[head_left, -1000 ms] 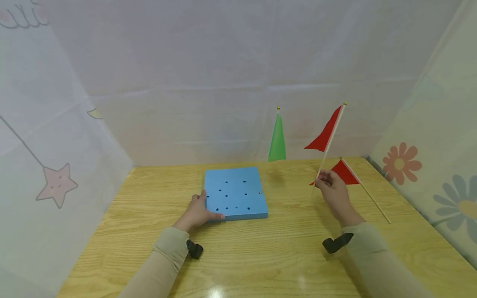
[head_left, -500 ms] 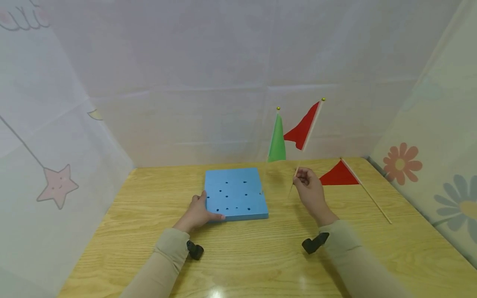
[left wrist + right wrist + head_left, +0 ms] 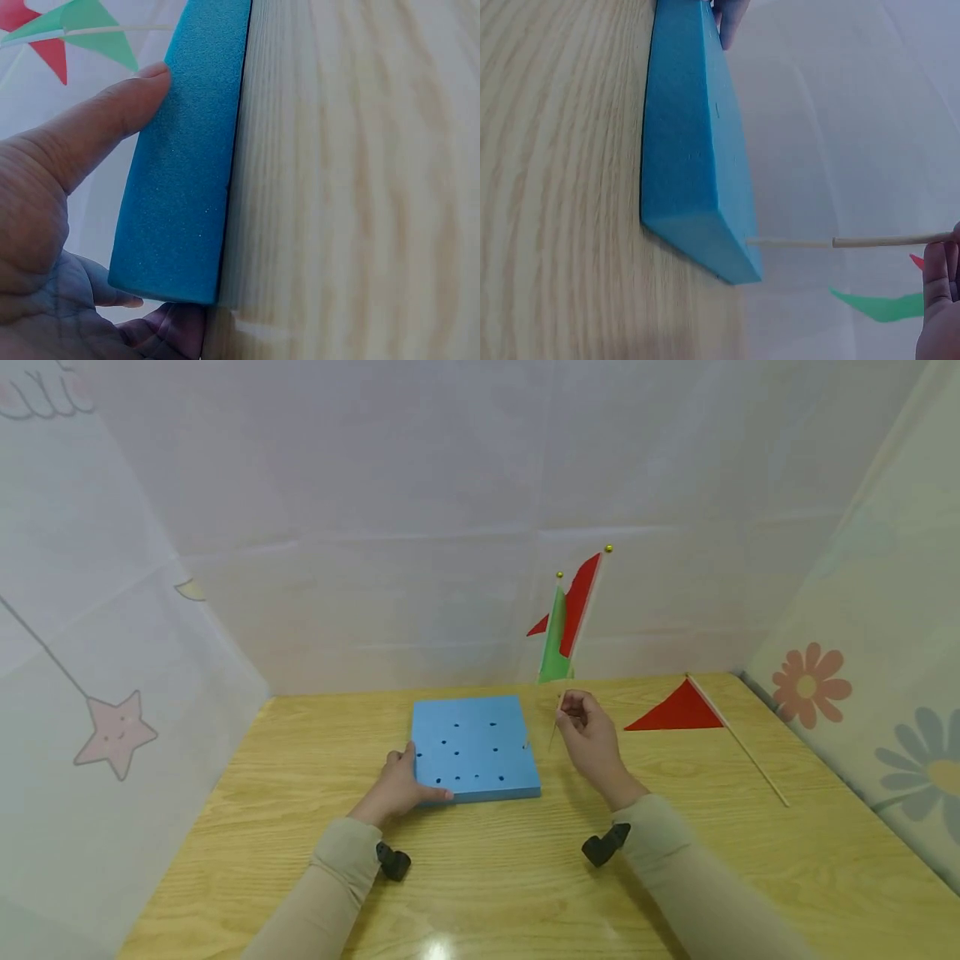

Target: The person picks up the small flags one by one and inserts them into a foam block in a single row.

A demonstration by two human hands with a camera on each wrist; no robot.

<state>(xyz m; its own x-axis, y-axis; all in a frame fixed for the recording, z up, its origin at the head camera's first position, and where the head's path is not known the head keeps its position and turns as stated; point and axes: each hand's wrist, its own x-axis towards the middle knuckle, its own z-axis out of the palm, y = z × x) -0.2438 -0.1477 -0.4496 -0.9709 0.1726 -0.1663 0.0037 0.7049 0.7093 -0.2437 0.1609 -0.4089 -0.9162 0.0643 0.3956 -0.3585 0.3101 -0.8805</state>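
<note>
A blue foam block (image 3: pixel 474 737) with several small holes lies flat on the table. My left hand (image 3: pixel 397 787) holds its near left corner, thumb along the front edge and fingers at the left side. A green flag (image 3: pixel 553 647) stands upright by its thin stick at the block's right edge. My right hand (image 3: pixel 592 739) pinches the lower stick of a red pennant flag (image 3: pixel 579 606), tilted with its gold-tipped top to the right. In the right wrist view, the held stick's lower end (image 3: pixel 844 242) overlaps the green flag's stick (image 3: pixel 787 242), beyond the block's top.
Another red flag (image 3: pixel 682 710) lies on the table at the right, its stick pointing toward me. The wooden table (image 3: pixel 487 877) ends at a white cloth backdrop (image 3: pixel 405 568), with printed cloth on both sides.
My right hand has moved left with the red flag, from near the lying flag to beside the block. The held red cloth now overlaps the green flag. My left hand has stayed on the block.
</note>
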